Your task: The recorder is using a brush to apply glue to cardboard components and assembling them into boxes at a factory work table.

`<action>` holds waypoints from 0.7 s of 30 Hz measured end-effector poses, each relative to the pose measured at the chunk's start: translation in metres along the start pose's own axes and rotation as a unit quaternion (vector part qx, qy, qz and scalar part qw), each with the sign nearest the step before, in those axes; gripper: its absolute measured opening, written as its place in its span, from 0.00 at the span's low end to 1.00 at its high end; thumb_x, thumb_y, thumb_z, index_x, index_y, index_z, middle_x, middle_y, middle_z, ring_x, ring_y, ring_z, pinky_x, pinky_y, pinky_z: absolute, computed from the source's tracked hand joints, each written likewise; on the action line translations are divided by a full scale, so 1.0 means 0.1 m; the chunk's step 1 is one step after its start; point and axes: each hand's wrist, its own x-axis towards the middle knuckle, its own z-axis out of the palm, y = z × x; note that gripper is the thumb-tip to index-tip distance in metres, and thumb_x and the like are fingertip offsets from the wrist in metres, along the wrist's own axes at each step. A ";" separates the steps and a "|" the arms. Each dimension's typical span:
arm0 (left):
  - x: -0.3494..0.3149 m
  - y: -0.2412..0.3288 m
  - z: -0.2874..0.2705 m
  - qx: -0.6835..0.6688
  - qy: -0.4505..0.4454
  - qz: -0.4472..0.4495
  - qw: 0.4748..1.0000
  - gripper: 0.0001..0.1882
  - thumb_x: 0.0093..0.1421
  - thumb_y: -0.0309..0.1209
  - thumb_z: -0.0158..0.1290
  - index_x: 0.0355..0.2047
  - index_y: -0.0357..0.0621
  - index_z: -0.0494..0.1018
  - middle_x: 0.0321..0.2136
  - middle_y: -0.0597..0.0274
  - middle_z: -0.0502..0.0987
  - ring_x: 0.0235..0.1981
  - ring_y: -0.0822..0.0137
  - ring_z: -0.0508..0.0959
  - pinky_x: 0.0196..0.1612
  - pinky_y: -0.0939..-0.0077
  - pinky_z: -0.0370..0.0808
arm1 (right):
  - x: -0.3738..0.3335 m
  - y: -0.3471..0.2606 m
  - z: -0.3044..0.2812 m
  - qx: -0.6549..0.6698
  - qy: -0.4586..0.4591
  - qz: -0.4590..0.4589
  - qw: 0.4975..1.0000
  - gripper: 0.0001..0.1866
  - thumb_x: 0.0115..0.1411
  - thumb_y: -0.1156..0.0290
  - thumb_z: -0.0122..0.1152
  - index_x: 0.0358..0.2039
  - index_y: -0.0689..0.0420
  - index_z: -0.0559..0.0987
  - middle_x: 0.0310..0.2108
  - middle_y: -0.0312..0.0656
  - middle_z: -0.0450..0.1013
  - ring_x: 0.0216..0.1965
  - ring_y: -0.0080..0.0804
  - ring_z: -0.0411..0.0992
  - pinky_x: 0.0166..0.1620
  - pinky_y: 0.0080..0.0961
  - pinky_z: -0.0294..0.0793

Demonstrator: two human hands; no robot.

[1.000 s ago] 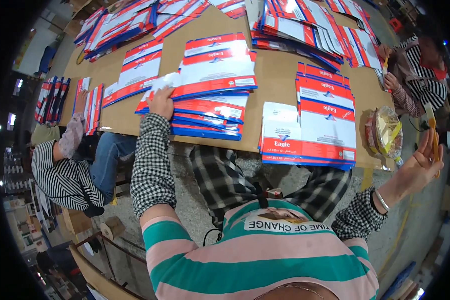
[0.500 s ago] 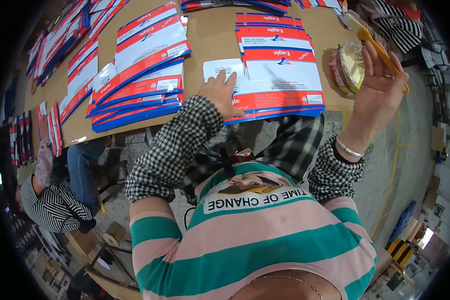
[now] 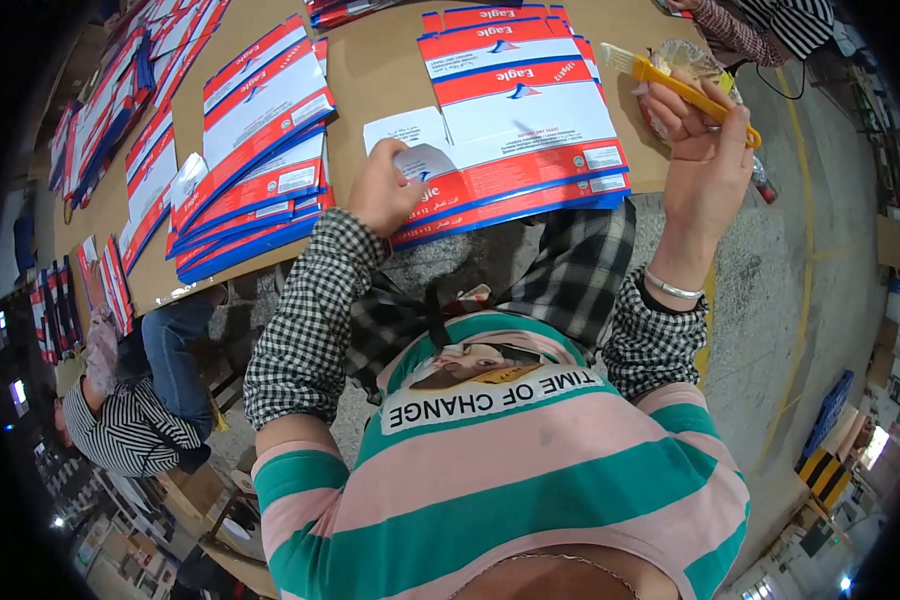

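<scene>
A stack of flat printed cartons, red, white and blue, lies on the table in front of me. At its left side my left hand has thumb and fingers closed on a curled-up white flap of the top carton. My right hand is raised at the right of the stack. Its fingers are closed round the yellow handle of a flat brush, whose pale bristles point left over the stack's far right corner. Partly hidden behind that hand is a plastic-lined tub.
Another fanned stack of cartons lies to the left on the brown table, with more piles farther left. A co-worker in stripes sits at the left. Another person's sleeve reaches in at the far right.
My left hand has gone from lying spread on the carton to pinching its flap, which now curls up. The brush in my right hand has swung left, away from the tub.
</scene>
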 end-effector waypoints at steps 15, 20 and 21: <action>0.03 0.04 -0.39 -0.548 0.084 -0.092 0.827 0.04 0.46 0.23 0.43 0.17 0.45 0.61 0.13 0.68 0.61 0.11 0.76 0.59 0.14 0.85 0.58 | -0.26 0.14 0.11 -0.375 -0.272 -0.071 0.883 0.13 0.47 0.72 0.64 0.33 0.58 0.72 0.48 0.48 0.67 0.55 0.39 0.61 0.56 0.33 0.58; -0.14 -0.06 -0.52 -0.590 0.053 -0.104 0.799 0.03 0.44 0.21 0.41 0.22 0.40 0.63 0.15 0.67 0.62 0.14 0.76 0.61 0.15 0.86 0.59 | -0.58 0.58 0.22 -0.354 -0.411 -0.059 0.838 0.28 0.44 0.74 0.65 0.47 0.62 0.66 0.54 0.52 0.58 0.61 0.48 0.50 0.58 0.36 0.56; -0.17 -0.03 -0.53 -0.594 0.050 -0.091 0.798 0.03 0.44 0.21 0.41 0.22 0.40 0.63 0.15 0.67 0.62 0.14 0.76 0.61 0.15 0.86 0.59 | -0.60 0.60 0.24 -0.368 -0.397 -0.068 0.838 0.28 0.44 0.75 0.65 0.46 0.62 0.66 0.53 0.52 0.58 0.60 0.49 0.50 0.58 0.36 0.57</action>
